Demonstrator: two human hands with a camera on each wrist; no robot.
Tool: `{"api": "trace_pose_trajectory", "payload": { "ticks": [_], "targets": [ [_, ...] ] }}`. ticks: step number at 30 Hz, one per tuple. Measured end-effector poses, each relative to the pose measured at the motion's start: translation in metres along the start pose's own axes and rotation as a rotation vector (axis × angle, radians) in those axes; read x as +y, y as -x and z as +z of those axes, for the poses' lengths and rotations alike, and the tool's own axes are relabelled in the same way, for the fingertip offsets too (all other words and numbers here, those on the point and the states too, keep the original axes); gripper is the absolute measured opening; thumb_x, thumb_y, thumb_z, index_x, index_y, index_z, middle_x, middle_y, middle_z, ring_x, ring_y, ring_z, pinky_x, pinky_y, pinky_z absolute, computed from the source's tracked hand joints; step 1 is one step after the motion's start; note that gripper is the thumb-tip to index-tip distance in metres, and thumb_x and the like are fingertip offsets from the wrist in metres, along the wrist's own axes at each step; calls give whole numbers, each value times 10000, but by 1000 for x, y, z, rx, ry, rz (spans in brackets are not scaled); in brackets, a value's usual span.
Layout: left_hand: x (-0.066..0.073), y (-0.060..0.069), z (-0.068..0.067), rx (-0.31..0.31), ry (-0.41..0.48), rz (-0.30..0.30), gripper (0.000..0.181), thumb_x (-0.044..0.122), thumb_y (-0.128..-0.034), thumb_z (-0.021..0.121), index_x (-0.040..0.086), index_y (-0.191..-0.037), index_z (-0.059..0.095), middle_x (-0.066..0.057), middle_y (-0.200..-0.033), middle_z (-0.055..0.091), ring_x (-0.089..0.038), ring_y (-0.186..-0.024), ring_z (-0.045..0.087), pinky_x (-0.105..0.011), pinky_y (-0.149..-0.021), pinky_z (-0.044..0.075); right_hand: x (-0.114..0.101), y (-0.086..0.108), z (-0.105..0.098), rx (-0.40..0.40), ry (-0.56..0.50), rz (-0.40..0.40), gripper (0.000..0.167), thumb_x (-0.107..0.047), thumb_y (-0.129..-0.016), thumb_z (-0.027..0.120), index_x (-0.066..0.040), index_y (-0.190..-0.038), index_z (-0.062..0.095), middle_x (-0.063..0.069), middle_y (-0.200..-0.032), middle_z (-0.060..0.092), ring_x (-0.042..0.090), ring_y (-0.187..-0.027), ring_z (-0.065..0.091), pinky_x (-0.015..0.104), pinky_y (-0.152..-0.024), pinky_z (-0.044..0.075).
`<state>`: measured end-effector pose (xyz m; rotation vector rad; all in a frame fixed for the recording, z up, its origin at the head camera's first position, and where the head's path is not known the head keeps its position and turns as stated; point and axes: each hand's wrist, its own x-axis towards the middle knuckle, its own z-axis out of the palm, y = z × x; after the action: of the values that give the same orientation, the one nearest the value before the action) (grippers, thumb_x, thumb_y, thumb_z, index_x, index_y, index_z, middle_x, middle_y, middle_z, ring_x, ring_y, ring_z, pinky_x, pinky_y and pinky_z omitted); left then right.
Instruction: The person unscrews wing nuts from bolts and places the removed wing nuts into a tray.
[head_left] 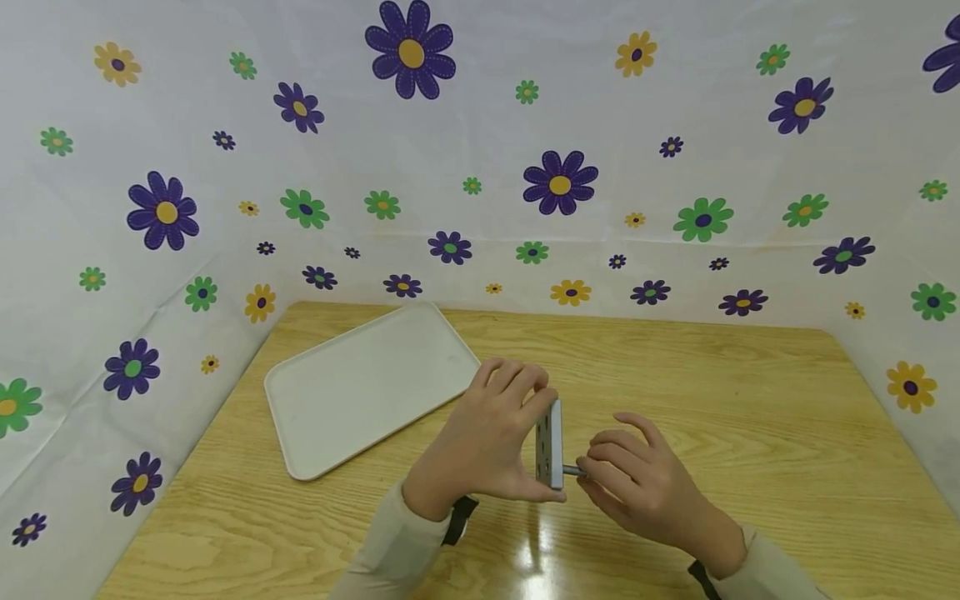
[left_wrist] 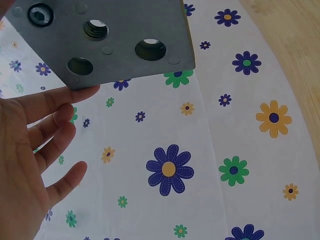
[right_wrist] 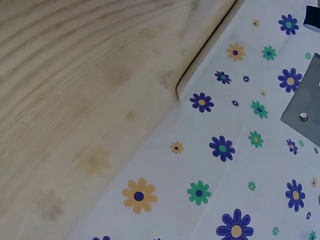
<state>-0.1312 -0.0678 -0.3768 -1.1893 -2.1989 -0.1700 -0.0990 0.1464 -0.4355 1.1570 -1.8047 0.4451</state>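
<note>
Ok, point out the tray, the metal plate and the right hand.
Tray (head_left: 369,388), head view: flat base.
Metal plate (left_wrist: 121,36), left wrist view: face between holes.
Right hand (head_left: 649,485), head view: back of hand.

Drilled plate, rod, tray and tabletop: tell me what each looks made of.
Drilled plate: probably metal, dull grey, with thread-like ridges inside one hole.
Rod: perhaps metal too, being grey, but too little shows to be sure.
Tray: likely plastic, smooth off-white with a rounded, raised rim.
Tabletop: wood or wood-look laminate, yellowish grain, glossy enough to throw a bright reflection.
</note>
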Motion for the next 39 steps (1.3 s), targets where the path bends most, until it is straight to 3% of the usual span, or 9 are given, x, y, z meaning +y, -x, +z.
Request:
{"api": "trace_pose_trajectory", "payload": {
  "ticks": [5,10,13,19,22,24,28,31,39],
  "targets": [
    [0,0,-1,1,-1,5,872,877,-438,614,181,-963,604,21,-1023,500,-156,-923,448,-350,-909,389,0,0,-7,-106,-205,169,276,-303,-963,480,-93,-947,660,1,-925,626,164,-888,565,398,-906,374],
    [0,1,-2,3,4,5,879,877,-435,616,177,-966,609,18,-1021,507,-158,-926,455,-351,-905,394,2,2,-13,-223,-425,337,109,-166,-925,560,-188,-1004,633,-57,-1023,597,113,-998,518,297,-929,356],
    [1,1,-2,1,6,5,881,877,-434,617,176,-969,608,17,-1025,508,-159,-930,455,-352,-903,395,3,2,-11,-203,-393,286,72,-186,-923,573,-185,-963,633,-56,-982,595,109,-949,527,323,-916,365],
    [1,1,-2,0,1,7,879,879,-436,612,178,-966,602,18,-1032,506,-160,-933,453,-353,-903,391,2,2,-4,-58,-7,19,269,-269,-946,501,-106,-797,655,3,-824,638,174,-787,602,471,-838,420],
    [1,1,-2,4,-1,8,878,880,-438,608,177,-963,602,17,-1029,507,-159,-929,454,-351,-901,390,2,3,-3,-2,103,-38,284,-261,-936,508,-87,-784,673,34,-799,661,209,-758,625,498,-812,436],
    [1,1,-2,5,-1,10,880,881,-439,607,176,-966,603,16,-1029,506,-159,-930,454,-352,-901,391,1,2,-4,-12,69,0,297,-305,-933,513,-77,-835,677,44,-843,661,213,-801,619,486,-848,422],
    [1,1,-2,4,0,10,882,879,-443,609,174,-974,604,13,-1035,507,-162,-941,456,-357,-906,395,0,0,-7,-83,-185,162,352,-365,-958,468,-73,-1003,659,51,-990,635,202,-948,567,396,-993,339],
    [1,1,-2,3,0,8,883,878,-445,610,174,-979,604,12,-1041,507,-163,-946,459,-359,-908,398,1,-1,-9,-129,-295,209,332,-325,-985,422,-92,-1038,654,19,-1020,632,176,-988,550,364,-1026,305],
    [1,0,-2,4,-7,5,878,879,-438,610,178,-967,601,19,-1027,500,-159,-934,455,-350,-900,395,0,-3,-7,-114,-162,91,291,-330,-959,477,-126,-883,671,-28,-848,645,153,-843,576,448,-911,365]
  ]
}}
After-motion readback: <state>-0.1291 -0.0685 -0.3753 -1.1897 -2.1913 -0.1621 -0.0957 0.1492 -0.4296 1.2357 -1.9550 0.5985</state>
